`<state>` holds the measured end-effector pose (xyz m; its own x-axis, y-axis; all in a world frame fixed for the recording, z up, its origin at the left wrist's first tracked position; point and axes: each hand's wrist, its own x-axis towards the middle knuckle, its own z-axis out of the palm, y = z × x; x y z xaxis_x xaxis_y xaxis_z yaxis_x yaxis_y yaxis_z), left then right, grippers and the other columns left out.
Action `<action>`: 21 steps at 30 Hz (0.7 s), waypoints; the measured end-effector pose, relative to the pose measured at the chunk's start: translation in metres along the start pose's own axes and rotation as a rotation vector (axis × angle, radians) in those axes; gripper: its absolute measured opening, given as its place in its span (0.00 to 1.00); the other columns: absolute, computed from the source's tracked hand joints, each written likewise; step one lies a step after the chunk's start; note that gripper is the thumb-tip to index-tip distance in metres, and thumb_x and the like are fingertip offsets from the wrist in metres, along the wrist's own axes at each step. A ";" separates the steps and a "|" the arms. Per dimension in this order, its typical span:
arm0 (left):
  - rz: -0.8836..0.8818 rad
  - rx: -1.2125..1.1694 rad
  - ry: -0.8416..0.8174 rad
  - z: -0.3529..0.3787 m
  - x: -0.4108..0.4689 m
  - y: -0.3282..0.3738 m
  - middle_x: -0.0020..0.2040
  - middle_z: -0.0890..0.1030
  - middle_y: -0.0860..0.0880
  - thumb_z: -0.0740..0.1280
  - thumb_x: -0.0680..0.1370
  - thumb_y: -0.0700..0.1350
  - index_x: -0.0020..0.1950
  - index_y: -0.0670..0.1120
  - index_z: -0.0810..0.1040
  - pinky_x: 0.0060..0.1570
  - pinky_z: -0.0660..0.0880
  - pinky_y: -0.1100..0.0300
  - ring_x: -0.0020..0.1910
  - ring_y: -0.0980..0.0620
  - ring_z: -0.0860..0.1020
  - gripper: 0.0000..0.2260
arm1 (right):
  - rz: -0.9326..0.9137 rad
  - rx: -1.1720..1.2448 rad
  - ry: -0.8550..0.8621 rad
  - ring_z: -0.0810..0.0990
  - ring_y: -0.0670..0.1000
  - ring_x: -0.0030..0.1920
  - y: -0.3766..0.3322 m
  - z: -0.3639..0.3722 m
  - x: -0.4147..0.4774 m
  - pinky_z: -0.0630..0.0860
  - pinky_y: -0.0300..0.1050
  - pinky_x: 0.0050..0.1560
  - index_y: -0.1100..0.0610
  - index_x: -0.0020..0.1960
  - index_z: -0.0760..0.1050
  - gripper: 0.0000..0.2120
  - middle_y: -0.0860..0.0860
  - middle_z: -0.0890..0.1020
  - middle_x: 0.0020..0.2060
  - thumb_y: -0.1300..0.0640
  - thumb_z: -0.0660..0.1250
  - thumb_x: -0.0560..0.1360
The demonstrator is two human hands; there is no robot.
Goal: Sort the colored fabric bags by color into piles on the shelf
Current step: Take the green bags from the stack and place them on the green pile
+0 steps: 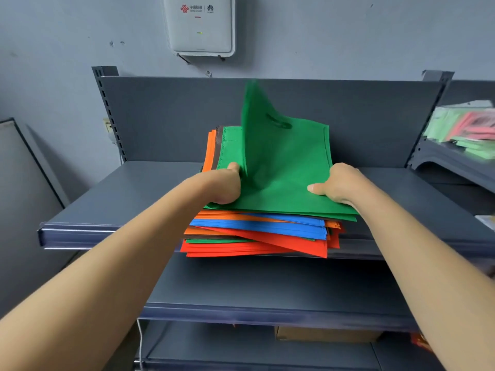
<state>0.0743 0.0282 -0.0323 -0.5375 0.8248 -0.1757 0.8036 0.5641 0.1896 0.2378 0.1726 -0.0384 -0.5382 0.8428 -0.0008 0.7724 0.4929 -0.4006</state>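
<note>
Where the view drops lowest, near the bottom edge of the frame, a cardboard box [326,334] and a white cable [139,341] sit under the lower shelf [267,285]. Above that, at centre frame, a stack of bags [257,231] in red, blue, orange and green lies on the grey shelf [120,199], its near edge overhanging the shelf lip. On top is a green bag [281,178]. The left hand [225,187] is curled round its left edge, which stands lifted and blurred. The right hand [337,186] pinches its right edge, thumb on top. Behind rises the dark back panel [174,116]. At far right, pale green and pink bags [466,127] lie blurred on a neighbouring shelf. Top centre, a white box [199,25] hangs on the wall.
</note>
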 end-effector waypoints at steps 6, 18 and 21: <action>-0.064 -0.225 0.094 -0.003 0.009 -0.013 0.61 0.75 0.42 0.67 0.76 0.48 0.66 0.41 0.68 0.55 0.71 0.53 0.55 0.44 0.74 0.21 | -0.007 -0.006 0.004 0.73 0.56 0.47 -0.001 0.001 0.001 0.72 0.47 0.50 0.69 0.57 0.72 0.24 0.61 0.77 0.56 0.47 0.67 0.75; -0.010 -0.264 0.254 0.000 0.013 -0.005 0.53 0.75 0.40 0.66 0.74 0.36 0.58 0.39 0.69 0.42 0.68 0.55 0.48 0.44 0.72 0.14 | 0.004 -0.023 -0.001 0.75 0.60 0.58 -0.001 0.004 0.003 0.71 0.47 0.52 0.69 0.63 0.69 0.28 0.61 0.74 0.62 0.47 0.67 0.76; 0.206 -0.054 0.336 0.007 0.006 0.005 0.57 0.72 0.38 0.56 0.73 0.30 0.58 0.39 0.66 0.48 0.71 0.49 0.51 0.39 0.74 0.15 | 0.005 -0.036 0.005 0.74 0.60 0.59 -0.001 0.003 0.005 0.71 0.47 0.54 0.69 0.63 0.70 0.27 0.62 0.75 0.62 0.48 0.67 0.76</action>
<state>0.0770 0.0359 -0.0390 -0.4276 0.8826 0.1953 0.8934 0.3797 0.2402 0.2335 0.1752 -0.0408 -0.5329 0.8462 0.0017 0.7868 0.4962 -0.3670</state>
